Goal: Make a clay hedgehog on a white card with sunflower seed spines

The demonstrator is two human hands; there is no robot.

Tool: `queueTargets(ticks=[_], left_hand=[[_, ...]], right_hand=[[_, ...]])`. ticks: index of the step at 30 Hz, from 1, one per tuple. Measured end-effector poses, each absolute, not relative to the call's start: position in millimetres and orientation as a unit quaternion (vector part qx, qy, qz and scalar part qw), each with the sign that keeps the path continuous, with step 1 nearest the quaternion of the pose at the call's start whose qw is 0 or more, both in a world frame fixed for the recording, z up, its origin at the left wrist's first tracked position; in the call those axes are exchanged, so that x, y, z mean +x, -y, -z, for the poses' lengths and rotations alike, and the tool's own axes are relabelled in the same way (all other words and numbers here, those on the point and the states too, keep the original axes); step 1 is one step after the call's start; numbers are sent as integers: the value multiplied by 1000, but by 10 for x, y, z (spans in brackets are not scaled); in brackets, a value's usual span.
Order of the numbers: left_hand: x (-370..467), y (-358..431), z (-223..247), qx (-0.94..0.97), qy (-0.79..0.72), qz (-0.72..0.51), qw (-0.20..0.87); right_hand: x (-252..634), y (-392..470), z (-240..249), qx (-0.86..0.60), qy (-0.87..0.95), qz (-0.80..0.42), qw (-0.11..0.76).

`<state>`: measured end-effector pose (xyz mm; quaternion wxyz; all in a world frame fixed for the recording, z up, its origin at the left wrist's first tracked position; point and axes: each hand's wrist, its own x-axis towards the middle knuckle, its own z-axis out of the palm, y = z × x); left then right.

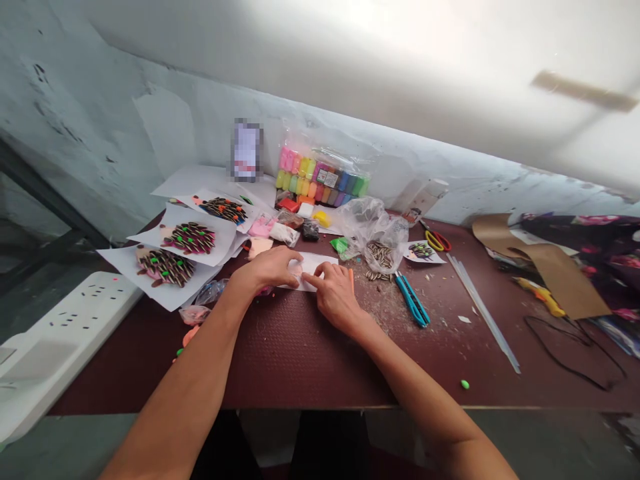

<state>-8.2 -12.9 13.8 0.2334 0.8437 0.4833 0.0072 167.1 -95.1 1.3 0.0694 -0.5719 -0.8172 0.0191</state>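
Left thumb and fingers spread apart, the left hand (273, 268) likely steadies the white paper (320, 261) between the 2 hands; whether the right hand (334, 292) grips anything, I cannot tell. Sunflower seeds (380, 256) sit at 3 o'clock, presumably for easy reach.

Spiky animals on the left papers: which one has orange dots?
The back one, nearest the wall: orange dots sit among its spikes. The middle one and front one have green dots.

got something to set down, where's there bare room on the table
Widest: the front of the table, between the left forearm and right forearm. Narrower: between the clear sticks and black cord. Crowded: back centre, with clay packets and a plastic bag, and at left, with papers.
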Motion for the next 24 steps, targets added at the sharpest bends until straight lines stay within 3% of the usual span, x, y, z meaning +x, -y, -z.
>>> queueTargets(ticks=[24], left_hand=[[-80, 130, -152, 844, -481, 3, 237]], right_hand=[[1737, 929, 10, -590, 806, 27, 26]])
